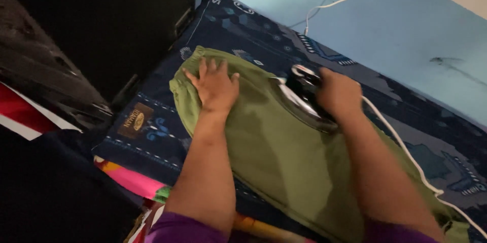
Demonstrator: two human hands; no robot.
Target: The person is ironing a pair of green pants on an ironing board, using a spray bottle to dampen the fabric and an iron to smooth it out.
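An olive green garment (pixel 284 157) lies spread flat on a dark blue patterned cloth (pixel 157 126). My left hand (pixel 215 86) presses flat on the garment's upper end, fingers apart. My right hand (pixel 339 93) grips the handle of a black and silver clothes iron (pixel 304 98), which rests on the garment just right of my left hand. The iron's white cord (pixel 406 154) trails along my right forearm toward the lower right.
A light blue wall (pixel 406 30) runs behind the cloth, with a white cable (pixel 332 2) hanging down it. Dark furniture (pixel 101 25) stands at the left. Bright pink and multicoloured fabric (pixel 134 179) shows under the blue cloth's near edge.
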